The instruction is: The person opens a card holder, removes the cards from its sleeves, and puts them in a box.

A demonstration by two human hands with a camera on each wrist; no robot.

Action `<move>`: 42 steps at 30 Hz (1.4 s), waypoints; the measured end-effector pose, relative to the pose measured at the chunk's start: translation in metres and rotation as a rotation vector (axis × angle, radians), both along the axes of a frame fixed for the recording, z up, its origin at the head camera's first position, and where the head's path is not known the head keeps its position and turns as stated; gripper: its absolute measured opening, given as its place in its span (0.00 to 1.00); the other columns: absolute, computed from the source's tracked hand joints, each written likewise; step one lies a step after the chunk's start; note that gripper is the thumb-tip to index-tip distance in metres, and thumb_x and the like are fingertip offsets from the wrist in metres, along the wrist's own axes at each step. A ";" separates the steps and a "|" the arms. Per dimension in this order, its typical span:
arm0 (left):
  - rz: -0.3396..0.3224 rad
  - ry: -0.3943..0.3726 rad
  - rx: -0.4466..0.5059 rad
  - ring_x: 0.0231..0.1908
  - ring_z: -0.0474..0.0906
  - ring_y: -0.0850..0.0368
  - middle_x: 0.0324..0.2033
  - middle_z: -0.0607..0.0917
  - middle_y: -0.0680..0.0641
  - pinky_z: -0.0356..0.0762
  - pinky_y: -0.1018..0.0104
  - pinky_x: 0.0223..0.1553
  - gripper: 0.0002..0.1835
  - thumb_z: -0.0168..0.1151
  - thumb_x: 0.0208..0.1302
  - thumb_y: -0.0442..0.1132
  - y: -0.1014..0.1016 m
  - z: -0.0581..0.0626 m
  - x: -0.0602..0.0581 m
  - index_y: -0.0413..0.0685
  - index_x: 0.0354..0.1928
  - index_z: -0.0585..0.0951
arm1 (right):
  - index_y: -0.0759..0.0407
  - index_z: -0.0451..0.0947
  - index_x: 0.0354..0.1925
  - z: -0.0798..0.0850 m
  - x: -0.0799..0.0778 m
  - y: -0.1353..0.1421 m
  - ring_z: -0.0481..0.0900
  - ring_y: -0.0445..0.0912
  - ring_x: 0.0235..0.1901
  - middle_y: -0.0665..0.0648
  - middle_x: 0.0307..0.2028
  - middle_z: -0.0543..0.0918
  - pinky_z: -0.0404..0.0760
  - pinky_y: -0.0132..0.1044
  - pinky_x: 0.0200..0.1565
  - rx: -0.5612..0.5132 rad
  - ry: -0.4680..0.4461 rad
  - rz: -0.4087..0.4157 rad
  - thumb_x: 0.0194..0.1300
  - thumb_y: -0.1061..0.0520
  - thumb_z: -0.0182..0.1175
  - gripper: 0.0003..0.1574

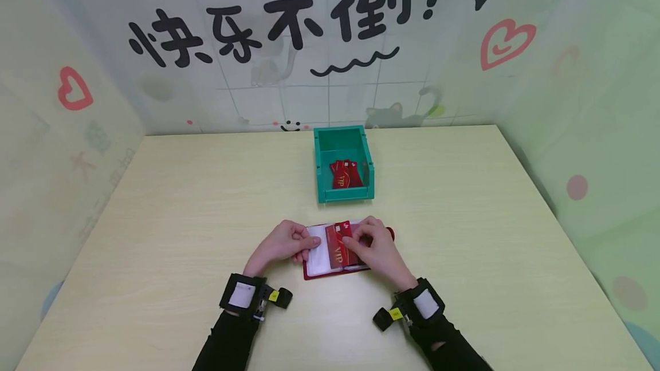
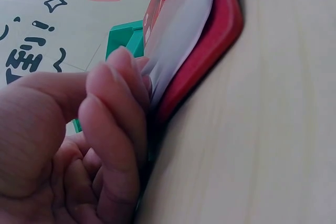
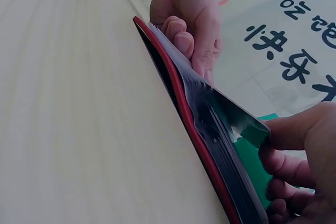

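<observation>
A card holder (image 1: 317,259) with a red cover (image 2: 228,22) lies spread on the table, its clear plastic pages showing. My left hand (image 1: 286,240) pinches the edge of a plastic page (image 2: 184,30) at the holder's left side. A red VIP card (image 1: 337,249) is over the middle of the holder, and my right hand (image 1: 380,249) pinches it by its right edge. Seen from the right wrist, the card (image 3: 244,118) slants up from the stack of pages, its far end at the page near the left hand (image 3: 191,11). How far it sits inside a pocket is hidden.
Beyond the holder stands a green open-topped bin (image 1: 320,179) with several red VIP cards (image 1: 344,175) inside. The pale wooden table (image 1: 206,199) ends against printed cloth walls (image 1: 330,102) at the back and sides.
</observation>
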State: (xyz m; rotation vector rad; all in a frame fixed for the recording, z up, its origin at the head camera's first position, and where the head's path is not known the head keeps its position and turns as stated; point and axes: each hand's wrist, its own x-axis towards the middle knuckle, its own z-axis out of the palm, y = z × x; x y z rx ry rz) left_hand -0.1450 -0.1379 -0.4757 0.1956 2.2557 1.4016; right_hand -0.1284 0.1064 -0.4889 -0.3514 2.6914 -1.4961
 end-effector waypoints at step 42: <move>-0.001 -0.001 0.010 0.14 0.73 0.63 0.15 0.81 0.53 0.74 0.73 0.22 0.14 0.65 0.69 0.42 0.000 -0.003 0.001 0.38 0.29 0.81 | 0.64 0.78 0.39 0.039 -0.036 0.016 0.78 0.44 0.28 0.64 0.30 0.87 0.78 0.31 0.33 -0.110 0.006 -0.030 0.69 0.57 0.63 0.10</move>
